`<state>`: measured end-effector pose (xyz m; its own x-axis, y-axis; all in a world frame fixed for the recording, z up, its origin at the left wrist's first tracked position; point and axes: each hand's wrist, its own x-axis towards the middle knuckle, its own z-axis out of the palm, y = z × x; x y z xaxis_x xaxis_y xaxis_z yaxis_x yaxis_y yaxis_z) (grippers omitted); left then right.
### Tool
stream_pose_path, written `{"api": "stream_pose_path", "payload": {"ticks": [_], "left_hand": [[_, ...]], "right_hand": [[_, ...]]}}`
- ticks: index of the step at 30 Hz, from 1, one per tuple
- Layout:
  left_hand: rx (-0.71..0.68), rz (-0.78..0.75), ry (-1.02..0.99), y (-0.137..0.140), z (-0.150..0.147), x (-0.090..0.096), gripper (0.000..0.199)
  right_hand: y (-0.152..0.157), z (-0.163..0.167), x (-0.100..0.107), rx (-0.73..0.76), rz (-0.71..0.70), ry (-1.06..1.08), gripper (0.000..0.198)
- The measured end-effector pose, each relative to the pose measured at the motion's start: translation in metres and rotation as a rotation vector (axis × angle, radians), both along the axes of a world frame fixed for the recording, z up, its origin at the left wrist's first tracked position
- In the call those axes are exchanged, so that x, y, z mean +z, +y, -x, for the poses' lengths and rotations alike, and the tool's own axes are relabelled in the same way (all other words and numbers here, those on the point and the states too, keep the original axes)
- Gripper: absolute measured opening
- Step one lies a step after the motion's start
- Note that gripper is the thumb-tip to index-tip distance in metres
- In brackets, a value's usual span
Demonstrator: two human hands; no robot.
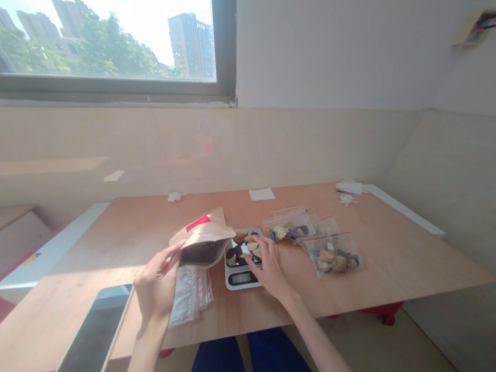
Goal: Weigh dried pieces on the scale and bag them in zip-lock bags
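Left hand: the left hand (155, 285) grips a brown paper pouch (204, 240) by its near-left edge, thumb and fingers pinched on the paper, and holds it tilted with its open mouth facing the scale.
Pouch: kraft brown with a red label near its top; it sits in the air just left of the scale, its lower lip touching or nearly touching the platform's left side; which, cannot be told.
Right hand: the right hand (267, 266) lies over the near-right part of the scale, fingers loosely curled and reaching into the pieces on the platform; whether it pinches a piece cannot be told.
Scale: a small white digital scale (241, 278) stands at the centre of the table, between the two hands, its display on the near side.
Pieces: a pile of dark and tan pieces (243, 245) rests on the platform, directly under the right fingertips and just beside the pouch mouth.
Filled bags: two clear zip bags (334, 254) holding similar pieces lie right of the scale, just beyond the right hand.
Empty bags: a stack of flat clear bags (191, 291) lies under the pouch, near the left hand.
Tablet: a dark-screened tablet (90, 343) lies at the near left, partly over the table (401, 263) edge.
Setting: a plywood tabletop under a window.
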<state>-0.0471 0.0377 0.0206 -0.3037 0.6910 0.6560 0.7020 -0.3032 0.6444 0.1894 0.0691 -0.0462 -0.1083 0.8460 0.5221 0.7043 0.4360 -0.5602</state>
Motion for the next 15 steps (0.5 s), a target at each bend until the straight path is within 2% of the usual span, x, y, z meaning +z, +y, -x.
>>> {"api": "stream_pose_path", "payload": {"ticks": [3, 7, 9, 11, 13, 15], "left_hand": [[0.002, -0.011, -0.001, 0.0, -0.002, 0.001, 0.022], [-0.014, -0.006, -0.012, -0.001, -0.005, 0.0, 0.021], [-0.031, 0.005, -0.01, -0.002, -0.007, -0.001, 0.021], [-0.052, 0.015, -0.003, -0.003, -0.01, -0.003, 0.022], [-0.059, 0.008, 0.013, -0.005, -0.013, -0.006, 0.023], [-0.062, -0.025, 0.039, -0.007, -0.015, -0.011, 0.024]], "right_hand": [[0.01, 0.002, 0.0, -0.062, 0.01, -0.011, 0.041], [0.002, 0.006, 0.019, -0.059, -0.075, 0.087, 0.024], [-0.014, 0.014, 0.033, 0.04, -0.132, 0.16, 0.017], [-0.031, 0.026, 0.046, 0.207, -0.139, 0.17, 0.022], [-0.041, 0.042, 0.056, 0.377, -0.065, 0.057, 0.029], [-0.041, 0.059, 0.061, 0.415, 0.038, -0.095, 0.036]]}}
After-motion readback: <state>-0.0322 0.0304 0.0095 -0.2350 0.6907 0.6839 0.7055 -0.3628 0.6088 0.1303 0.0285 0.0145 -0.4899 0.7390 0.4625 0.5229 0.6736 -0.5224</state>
